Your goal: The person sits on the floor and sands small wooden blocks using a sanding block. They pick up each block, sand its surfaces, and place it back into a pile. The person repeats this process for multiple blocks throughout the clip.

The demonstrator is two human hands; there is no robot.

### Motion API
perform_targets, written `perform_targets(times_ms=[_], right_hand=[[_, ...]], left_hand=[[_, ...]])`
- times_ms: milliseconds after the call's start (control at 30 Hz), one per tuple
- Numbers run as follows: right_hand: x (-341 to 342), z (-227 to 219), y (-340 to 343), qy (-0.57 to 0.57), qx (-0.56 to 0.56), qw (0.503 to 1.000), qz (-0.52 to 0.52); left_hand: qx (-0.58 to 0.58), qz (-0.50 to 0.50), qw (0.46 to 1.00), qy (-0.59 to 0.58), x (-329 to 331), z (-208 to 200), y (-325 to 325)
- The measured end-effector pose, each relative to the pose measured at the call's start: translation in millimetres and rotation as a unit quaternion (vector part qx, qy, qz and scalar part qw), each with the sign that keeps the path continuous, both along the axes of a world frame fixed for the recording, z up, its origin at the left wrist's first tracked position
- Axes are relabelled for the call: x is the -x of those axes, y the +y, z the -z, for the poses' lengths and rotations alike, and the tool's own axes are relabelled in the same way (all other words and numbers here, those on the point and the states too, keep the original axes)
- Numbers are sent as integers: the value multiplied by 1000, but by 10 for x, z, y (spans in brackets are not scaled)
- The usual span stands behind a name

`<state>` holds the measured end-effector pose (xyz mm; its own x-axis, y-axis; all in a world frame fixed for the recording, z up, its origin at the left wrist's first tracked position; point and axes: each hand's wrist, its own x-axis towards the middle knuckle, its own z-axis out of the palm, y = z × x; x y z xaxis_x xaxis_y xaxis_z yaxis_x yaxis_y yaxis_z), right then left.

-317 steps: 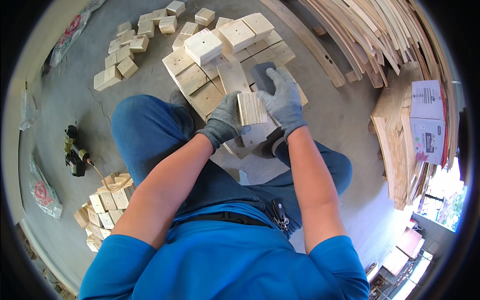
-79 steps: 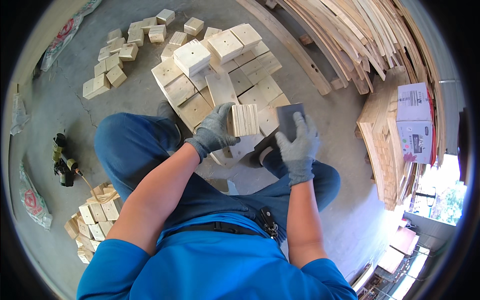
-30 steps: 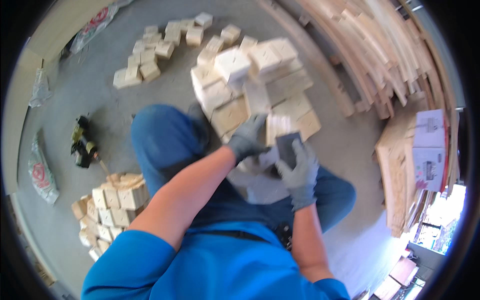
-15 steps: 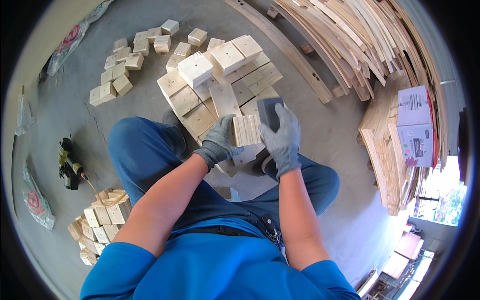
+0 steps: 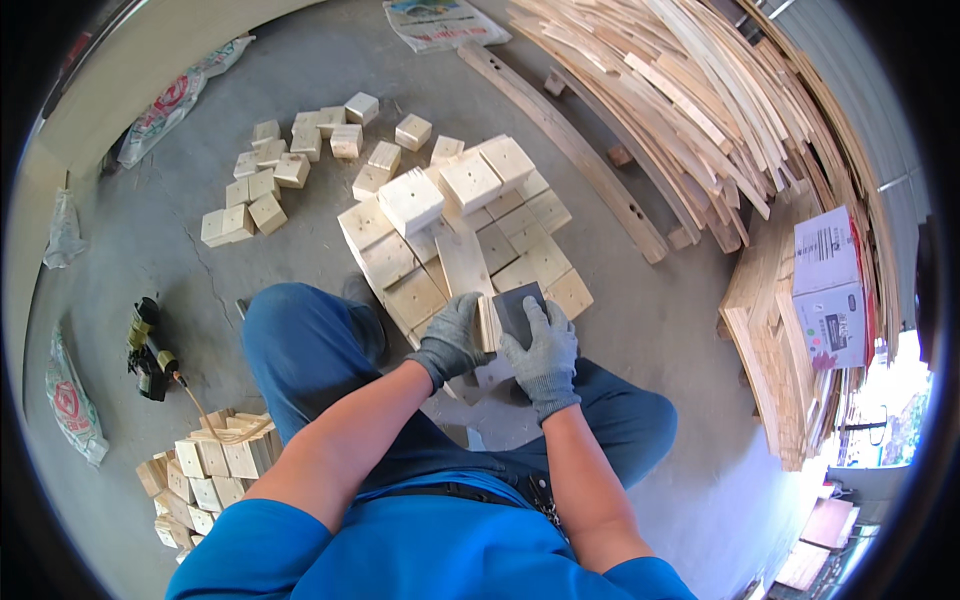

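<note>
Between my knees, my left hand in a grey knit glove is closed round a layered wooden block. My right hand, gloved the same way, grips a dark grey rectangular sanding block. The sanding block lies over the wooden block and covers much of it; whether they press together I cannot tell. Beneath and beyond both hands is a low stack of pale wooden blocks, some with a small hole on top. A flat wooden board lies across the stack.
More loose blocks lie on the grey floor at the far left. At the left are a black and yellow nail gun with a hose and another block pile. Long wood strips and a cardboard box fill the right side.
The sanding block has come down from beside the wooden block to over it. The wooden block is turned in my left hand. The whole view has shifted, with the stack lower in it.
</note>
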<state>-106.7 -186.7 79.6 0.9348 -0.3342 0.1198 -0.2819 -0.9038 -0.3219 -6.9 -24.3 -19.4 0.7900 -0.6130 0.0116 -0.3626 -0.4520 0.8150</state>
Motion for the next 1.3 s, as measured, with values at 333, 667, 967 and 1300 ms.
perform_targets(times_ms=[333,667,967,1300], right_hand=[[-237,-22,15,13,1,1000,-26],[438,-88,239,-23,7,995,-98],[-686,27,43,-48,-35,997,-44],[490,-205,442,-8,-31,997,-71]], left_hand=[[-3,-2,1000,16,-30,-57,-16],[20,12,999,42,-120,-134,-3],[76,22,997,-5,35,154,90],[26,11,998,54,-3,-89,59]])
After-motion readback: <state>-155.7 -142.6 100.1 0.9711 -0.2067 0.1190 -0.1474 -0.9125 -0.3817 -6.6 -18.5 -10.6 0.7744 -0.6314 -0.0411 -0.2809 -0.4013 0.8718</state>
